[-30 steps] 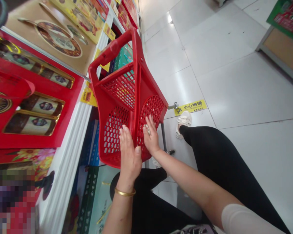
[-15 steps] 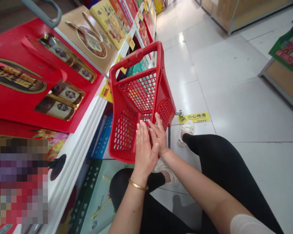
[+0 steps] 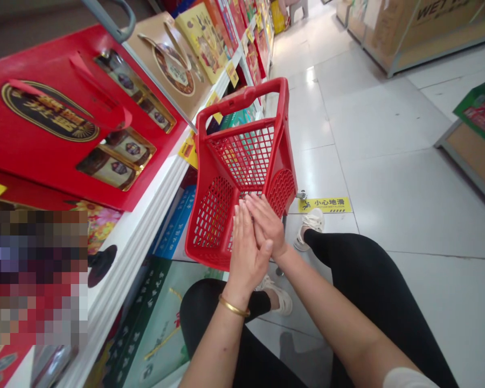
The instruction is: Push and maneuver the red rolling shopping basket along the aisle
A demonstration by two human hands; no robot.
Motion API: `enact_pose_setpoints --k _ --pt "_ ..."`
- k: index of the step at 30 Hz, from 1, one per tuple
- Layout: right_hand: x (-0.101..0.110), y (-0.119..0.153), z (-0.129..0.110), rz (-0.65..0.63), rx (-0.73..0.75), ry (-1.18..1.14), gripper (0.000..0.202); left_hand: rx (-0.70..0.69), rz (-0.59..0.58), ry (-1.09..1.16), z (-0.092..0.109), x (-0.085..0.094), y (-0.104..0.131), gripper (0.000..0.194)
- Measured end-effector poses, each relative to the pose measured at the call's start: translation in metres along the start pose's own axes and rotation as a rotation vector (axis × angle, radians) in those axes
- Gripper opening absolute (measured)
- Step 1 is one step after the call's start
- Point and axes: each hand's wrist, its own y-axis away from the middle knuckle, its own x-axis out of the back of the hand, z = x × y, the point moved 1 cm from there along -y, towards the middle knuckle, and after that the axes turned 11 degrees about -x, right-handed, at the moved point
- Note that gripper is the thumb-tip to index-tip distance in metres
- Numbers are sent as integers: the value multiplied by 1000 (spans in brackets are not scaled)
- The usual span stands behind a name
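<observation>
My left hand (image 3: 246,253), with a gold bangle (image 3: 234,306) at its wrist, is stretched out flat with its fingers pointing forward. Against it lies my right hand (image 3: 270,226), its fingers also straight, and the two touch along palms and fingers. No object shows between them. Just beyond the hands stands a red plastic shopping cart (image 3: 281,161) with perforated sides and a raised handle. The part of its basket I can see into holds nothing visible; my hands cover some of it.
Along the left runs a white shelf (image 3: 156,186) with a red gift box (image 3: 32,161) of jars and a brown gift box (image 3: 161,54). A yellow wet-floor sticker (image 3: 327,205) lies on the tiles. Low display stands (image 3: 475,153) are on the right.
My right hand has closed in against my left, its fingers now together rather than spread. The view has shifted slightly, so the shelf and cart sit farther right.
</observation>
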Motion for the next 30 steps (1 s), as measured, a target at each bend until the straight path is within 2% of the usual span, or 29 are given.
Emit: enact_pose_setpoints --k 2,5,7,11,14,19,21,25,30 --pt "-5 3 -2 -4 -60 -6 54 13 24 -11 0 1 0 86" --pt "-12 11 -5 91 -216 -18 55 19 50 -59 -2 1 1 85" --pt "-15 14 -7 91 -251 -24 54 16 49 -112 -4 0 1 90" --pt "-13 5 -1 -39 -103 27 51 22 39 -195 -8 -3 0 102" --pt "-6 -22 14 -134 5 144 49 15 41 -217 -6 -5 -1 104" --pt "8 -83 45 -84 -3 289 43 34 105 -247 -2 -6 -6 108" --pt "13 -96 49 -136 65 289 40 32 125 -262 -2 -8 -9 111" --pt "21 -93 41 -347 196 329 33 14 149 -261 -3 -8 -10 112" --pt "28 -81 20 -510 232 457 30 -39 157 -214 -5 -4 -7 109"
